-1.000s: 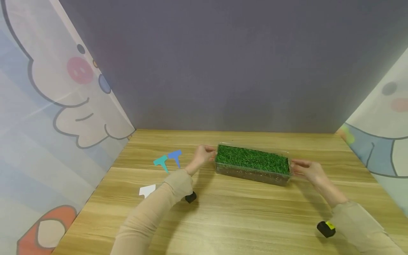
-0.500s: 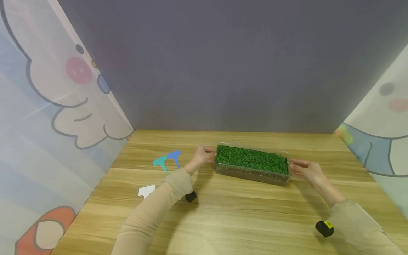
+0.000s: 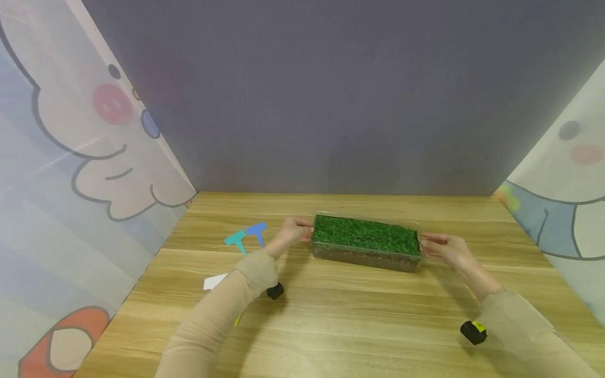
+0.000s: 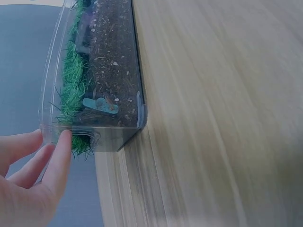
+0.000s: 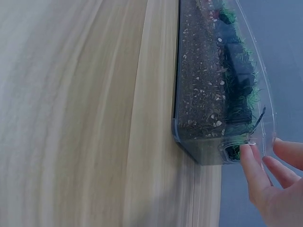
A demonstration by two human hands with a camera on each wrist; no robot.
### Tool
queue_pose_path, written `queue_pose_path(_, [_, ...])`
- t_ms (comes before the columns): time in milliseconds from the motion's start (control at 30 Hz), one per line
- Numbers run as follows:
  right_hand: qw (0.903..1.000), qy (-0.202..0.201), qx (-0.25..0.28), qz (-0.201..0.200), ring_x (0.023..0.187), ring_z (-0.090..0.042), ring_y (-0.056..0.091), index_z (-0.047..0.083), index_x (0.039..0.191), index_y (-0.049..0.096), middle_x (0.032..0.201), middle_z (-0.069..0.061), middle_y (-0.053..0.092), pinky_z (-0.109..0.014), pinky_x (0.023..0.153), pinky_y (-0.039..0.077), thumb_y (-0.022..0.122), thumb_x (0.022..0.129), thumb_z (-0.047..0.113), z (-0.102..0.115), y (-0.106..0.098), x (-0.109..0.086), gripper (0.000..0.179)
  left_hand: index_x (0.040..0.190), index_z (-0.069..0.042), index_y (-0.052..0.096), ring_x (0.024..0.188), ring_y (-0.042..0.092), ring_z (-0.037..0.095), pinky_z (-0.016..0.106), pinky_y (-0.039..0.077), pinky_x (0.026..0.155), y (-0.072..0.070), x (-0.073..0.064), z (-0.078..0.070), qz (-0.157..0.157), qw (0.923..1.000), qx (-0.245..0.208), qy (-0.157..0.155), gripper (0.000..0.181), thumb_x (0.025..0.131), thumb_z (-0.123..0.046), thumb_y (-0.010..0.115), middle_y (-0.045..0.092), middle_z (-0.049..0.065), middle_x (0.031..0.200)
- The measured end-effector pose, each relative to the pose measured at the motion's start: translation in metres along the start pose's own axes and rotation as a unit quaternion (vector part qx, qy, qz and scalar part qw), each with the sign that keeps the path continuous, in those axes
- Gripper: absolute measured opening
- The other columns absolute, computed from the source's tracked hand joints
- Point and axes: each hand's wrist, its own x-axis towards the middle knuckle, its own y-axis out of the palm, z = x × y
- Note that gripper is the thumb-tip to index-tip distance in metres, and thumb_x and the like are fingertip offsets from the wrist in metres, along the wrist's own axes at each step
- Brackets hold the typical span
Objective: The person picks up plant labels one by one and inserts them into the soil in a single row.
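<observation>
A long clear plastic planter (image 3: 366, 259) filled with brown soil and topped with green grass (image 3: 366, 234) stands on the wooden table. My left hand (image 3: 292, 232) holds its left end; the left wrist view shows the thumb at the rim and fingers at the end-wall opening. At the opposite end, my right hand (image 3: 446, 249) grips the rim similarly, with fingertips (image 5: 247, 150) by the opening. A teal T-shaped plant label (image 3: 236, 240) and a blue one (image 3: 257, 231) lie left of my left hand. A white label (image 3: 214, 281) is partly hidden by my left forearm.
A yellow tip (image 3: 238, 319) shows beside my left sleeve, mostly covered. Black wrist-worn cameras (image 3: 275, 291) hang below both forearms. A dark grey panel (image 3: 331, 105) rises behind the table (image 3: 331, 325), and cartoon-printed curtains (image 3: 108, 157) flank it.
The planter has slid slightly left along the table, both hands moving with it. The yellow tip has come into view beside my left sleeve. The head view has shifted a little.
</observation>
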Motion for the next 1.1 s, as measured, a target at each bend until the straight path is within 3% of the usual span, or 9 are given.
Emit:
queue_pose_path(67, [1.0000,0.006,-0.005,-0.005,0.081,-0.005,0.062,-0.007,0.133,0.030,0.116,-0.013,0.054,-0.026,0.078,0.049,0.071,0.071,0.039,0.002,0.002,0.000,0.087,0.108,0.008,0.058,0.078,0.063,0.027,0.036,0.052,0.075,-0.001,0.000,0.000,0.002,1.0000,0.003,-0.003,0.025,0.084,0.000,0.056,0.060,0.023,0.099])
queue_pose_path(233, [0.9998,0.014,-0.009,-0.005,0.081,-0.006,0.062,-0.006,0.133,0.030,0.116,-0.015,0.054,-0.026,0.078,0.049,0.071,0.071,0.040,0.008,0.005,-0.001,0.087,0.109,0.008,0.057,0.086,0.061,0.032,0.036,0.051,0.076,-0.004,0.001,0.001,0.012,0.9999,0.001,-0.003,0.026,0.085,0.000,0.054,0.058,0.025,0.104])
queue_pose_path(400, [0.9999,0.013,-0.002,-0.004,0.081,-0.008,0.063,-0.006,0.133,0.031,0.111,-0.012,0.058,-0.026,0.078,0.049,0.073,0.067,0.042,0.008,0.006,0.001,0.091,0.109,0.009,0.057,0.085,0.061,0.032,0.038,0.051,0.078,-0.007,0.001,0.000,0.015,0.9999,0.004,0.001,0.026,0.085,0.001,0.055,0.059,0.025,0.102])
queue_pose_path(567, [0.9996,0.021,0.012,-0.014,0.081,-0.010,0.063,-0.005,0.132,0.033,0.094,0.005,0.061,-0.027,0.077,0.050,0.072,0.072,0.035,0.000,0.004,0.006,0.082,0.110,0.008,0.057,0.082,0.061,0.030,0.037,0.051,0.077,-0.008,0.000,-0.002,0.018,0.9997,0.016,-0.006,0.027,0.085,0.000,0.055,0.059,0.024,0.103])
queue_pose_path(767, [0.9993,0.028,0.015,-0.019,0.080,-0.010,0.063,-0.006,0.131,0.035,0.095,0.002,0.062,-0.026,0.077,0.050,0.072,0.072,0.031,0.015,0.013,-0.004,0.079,0.111,0.005,0.058,0.076,0.062,0.027,0.032,0.053,0.069,-0.009,0.001,-0.003,0.016,0.9992,0.032,-0.015,0.027,0.084,-0.002,0.057,0.060,0.022,0.102])
queue_pose_path(1000, [0.9997,0.016,-0.015,-0.007,0.080,-0.010,0.062,-0.012,0.128,0.034,0.112,-0.022,0.056,-0.026,0.076,0.051,0.060,0.084,0.017,0.048,0.026,-0.029,0.059,0.111,0.009,0.055,0.073,0.062,0.021,0.034,0.053,0.072,-0.012,0.005,-0.003,0.052,0.9985,0.015,-0.004,0.029,0.083,0.002,0.056,0.057,0.024,0.106])
queue_pose_path(1100, [0.9995,0.018,-0.024,-0.011,0.081,-0.010,0.061,-0.012,0.128,0.033,0.114,-0.026,0.053,-0.025,0.076,0.050,0.057,0.086,0.013,0.055,0.029,-0.036,0.054,0.112,0.009,0.055,0.076,0.061,0.023,0.036,0.052,0.075,-0.012,0.006,-0.003,0.060,0.9981,0.016,-0.006,0.029,0.083,0.002,0.056,0.056,0.024,0.108])
